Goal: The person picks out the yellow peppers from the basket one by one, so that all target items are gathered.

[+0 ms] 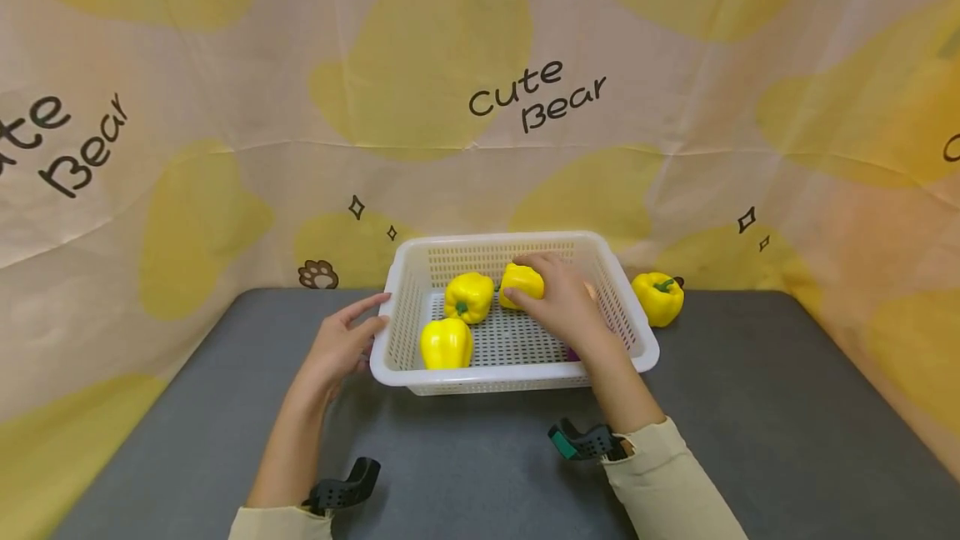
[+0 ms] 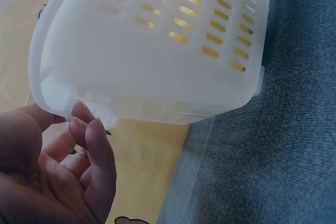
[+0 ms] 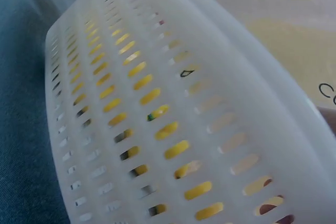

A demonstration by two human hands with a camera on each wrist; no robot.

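A white slotted plastic basket [image 1: 480, 375] stands on the dark table. My left hand [image 1: 341, 344] holds its left rim; in the left wrist view, the fingertips [image 2: 84, 114] meet at the rim's corner. Inside the basket, my right hand [image 1: 564, 300] grips a yellow bell pepper [image 1: 519, 286], thumb on the near side and fingers over the far side. Left of it sit two more yellow bell peppers, one with its green stem facing me [image 1: 469, 298] and one nearer the front wall [image 1: 447, 344]. The right wrist view shows mainly the basket's wall [image 3: 157, 77], with the hand hidden.
Another yellow bell pepper [image 1: 657, 299] rests on the table just outside the basket's right side. A purple thing [image 1: 573, 354] shows partly behind my right wrist inside the basket. Behind the grey table [image 1: 465, 465] hangs a printed cloth [image 1: 420, 65].
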